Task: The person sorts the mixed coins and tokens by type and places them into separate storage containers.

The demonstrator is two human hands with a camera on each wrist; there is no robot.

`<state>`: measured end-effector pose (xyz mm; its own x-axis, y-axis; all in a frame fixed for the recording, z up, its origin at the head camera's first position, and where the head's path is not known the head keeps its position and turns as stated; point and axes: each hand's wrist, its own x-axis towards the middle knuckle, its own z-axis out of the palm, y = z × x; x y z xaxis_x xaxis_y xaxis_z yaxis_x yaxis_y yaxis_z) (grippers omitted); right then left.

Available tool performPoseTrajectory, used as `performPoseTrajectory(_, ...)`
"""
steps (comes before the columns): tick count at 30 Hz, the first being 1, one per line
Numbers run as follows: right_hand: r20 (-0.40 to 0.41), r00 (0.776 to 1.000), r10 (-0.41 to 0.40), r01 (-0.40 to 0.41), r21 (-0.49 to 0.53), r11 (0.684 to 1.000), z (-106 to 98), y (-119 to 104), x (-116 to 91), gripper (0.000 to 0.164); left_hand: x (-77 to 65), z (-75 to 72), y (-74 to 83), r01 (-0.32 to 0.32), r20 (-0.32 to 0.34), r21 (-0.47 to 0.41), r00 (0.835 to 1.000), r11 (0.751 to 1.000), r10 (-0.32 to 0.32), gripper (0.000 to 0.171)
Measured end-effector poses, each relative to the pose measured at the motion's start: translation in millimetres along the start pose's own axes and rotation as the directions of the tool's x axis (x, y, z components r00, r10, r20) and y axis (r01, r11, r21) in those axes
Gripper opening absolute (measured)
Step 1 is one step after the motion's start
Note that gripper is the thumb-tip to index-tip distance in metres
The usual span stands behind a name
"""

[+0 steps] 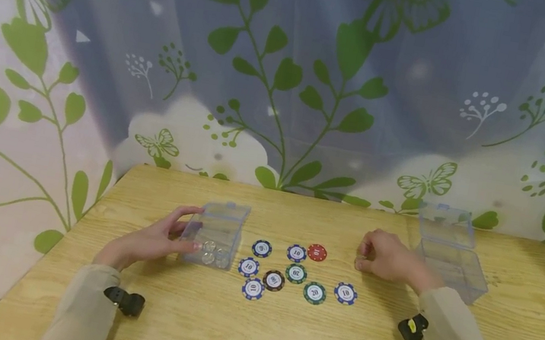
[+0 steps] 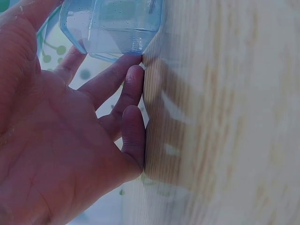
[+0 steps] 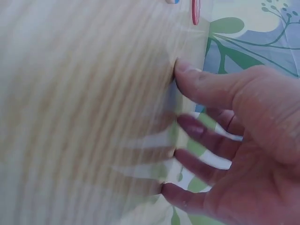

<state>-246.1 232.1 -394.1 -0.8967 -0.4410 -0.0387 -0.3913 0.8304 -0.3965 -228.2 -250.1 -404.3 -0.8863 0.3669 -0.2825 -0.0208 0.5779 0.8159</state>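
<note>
My left hand grips a clear plastic box at its left side, thumb on the near part and fingers behind. In the left wrist view the same box stands on the table between thumb and forefinger. Round silvery coins show inside it near the front. My right hand rests its fingertips on the table, fingers loosely bent. The right wrist view shows nothing held between its thumb and fingers. Nearest to its left lie a red poker chip and a blue one.
More poker chips lie flat between the hands, among them a black one and a green one. A second clear box with its lid raised stands behind the right wrist. A patterned curtain hangs along the table's far edge.
</note>
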Motion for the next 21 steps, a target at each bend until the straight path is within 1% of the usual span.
performPoseTrajectory(3,-0.025,0.999,-0.046,0.047,0.04,0.998,3.1,1.0,-1.6,0.025,-0.3,-0.1,-1.2,0.001,-0.001,0.0,1.0,1.0,-0.001,0.086)
performPoseTrajectory(5,-0.036,0.998,-0.057,0.059,0.056,0.997,4.2,2.2,-2.7,0.024,-0.2,-0.2,-1.6,-0.001,0.001,-0.002,1.0,1.0,0.001,0.086)
performPoseTrajectory(12,-0.035,0.999,-0.012,0.016,0.106,0.994,5.4,4.5,-8.1,0.019,0.7,-0.6,-2.0,-0.003,0.004,-0.006,1.0,1.0,0.003,0.086)
performPoseTrajectory(18,-0.069,0.998,-0.002,0.01,0.111,0.994,6.7,6.3,-10.5,0.014,0.9,-0.5,-2.1,0.004,0.003,-0.005,1.0,1.0,-0.004,0.087)
performPoseTrajectory(21,-0.071,0.997,0.005,0.004,0.126,0.992,8.0,9.2,-10.6,0.013,0.8,-0.2,-2.0,0.008,0.001,-0.011,1.0,1.0,-0.008,0.088)
